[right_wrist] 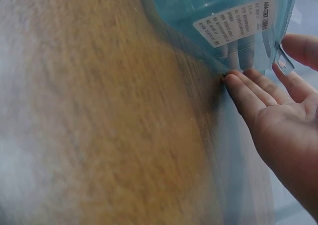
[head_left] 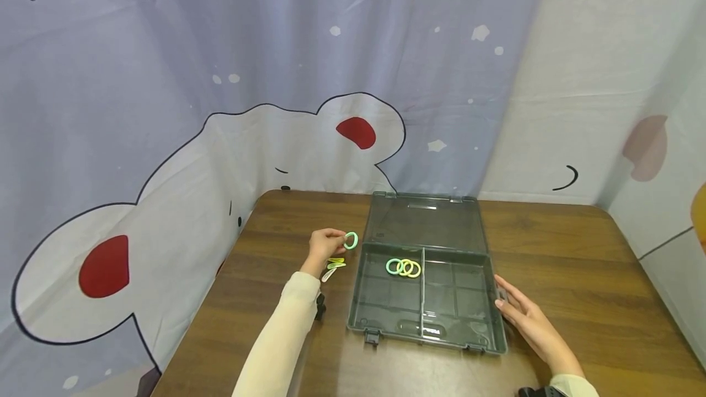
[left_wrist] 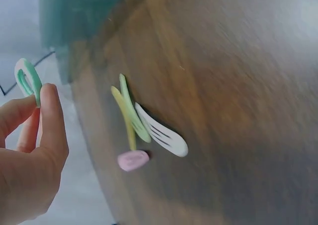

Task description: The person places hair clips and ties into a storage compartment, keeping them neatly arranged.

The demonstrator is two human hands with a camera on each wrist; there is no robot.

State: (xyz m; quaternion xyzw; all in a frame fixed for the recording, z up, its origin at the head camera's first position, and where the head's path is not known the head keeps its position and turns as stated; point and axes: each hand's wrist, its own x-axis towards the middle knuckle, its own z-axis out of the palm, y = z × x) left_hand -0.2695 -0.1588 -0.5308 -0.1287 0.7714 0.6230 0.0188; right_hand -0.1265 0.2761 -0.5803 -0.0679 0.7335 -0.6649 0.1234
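Observation:
My left hand [head_left: 326,245] pinches a mint-green hair tie [head_left: 351,241] between thumb and fingers, held up left of the grey see-through plastic box [head_left: 386,317]. Below this hand, on the table, lie a yellow hair clip [left_wrist: 123,111], a green one [left_wrist: 133,112] and a white one [left_wrist: 166,138]. A small pink piece [left_wrist: 133,160] sits at their ends. Inside the box's left compartment, several green and yellow hair ties [head_left: 409,261] overlap in a row. At the box's right side, my right hand [head_left: 532,320] touches the wall with nearly straight fingers, thumb by the hang tab [right_wrist: 283,62].
The box's lid [head_left: 425,222] lies folded back toward the curtain [head_left: 265,158]. A divider [head_left: 423,293] splits the box into two compartments. A latch [head_left: 372,338] sticks out at the front edge. The wooden table [head_left: 562,250] extends on both sides. A printed label [right_wrist: 236,24] shows on the box.

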